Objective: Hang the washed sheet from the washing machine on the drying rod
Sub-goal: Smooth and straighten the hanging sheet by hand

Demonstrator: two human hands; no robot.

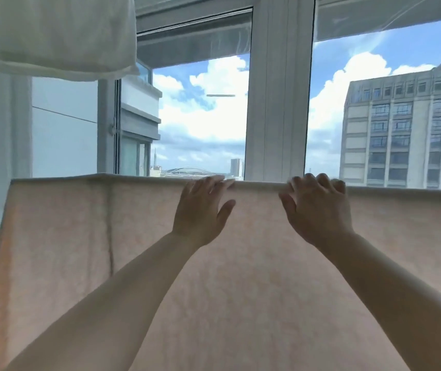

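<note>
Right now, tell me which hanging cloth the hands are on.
The pink sheet: left hand and right hand rest at its top fold. The white cloth hangs untouched, upper left.

The pale pink sheet (240,290) hangs draped over the drying rod (256,185), its fold running level across the view, fabric falling flat and smooth, nearly unwrinkled.

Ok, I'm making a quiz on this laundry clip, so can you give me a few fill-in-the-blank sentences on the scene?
1. The pale pink sheet is draped over a ____.
2. Both hands, left and right, rest at the sheet's ____ edge.
3. A ____ cloth hangs at upper left.
4. Beyond the window frame, the sky is blue with white ____.

Missing: rod; top; white; clouds
</note>
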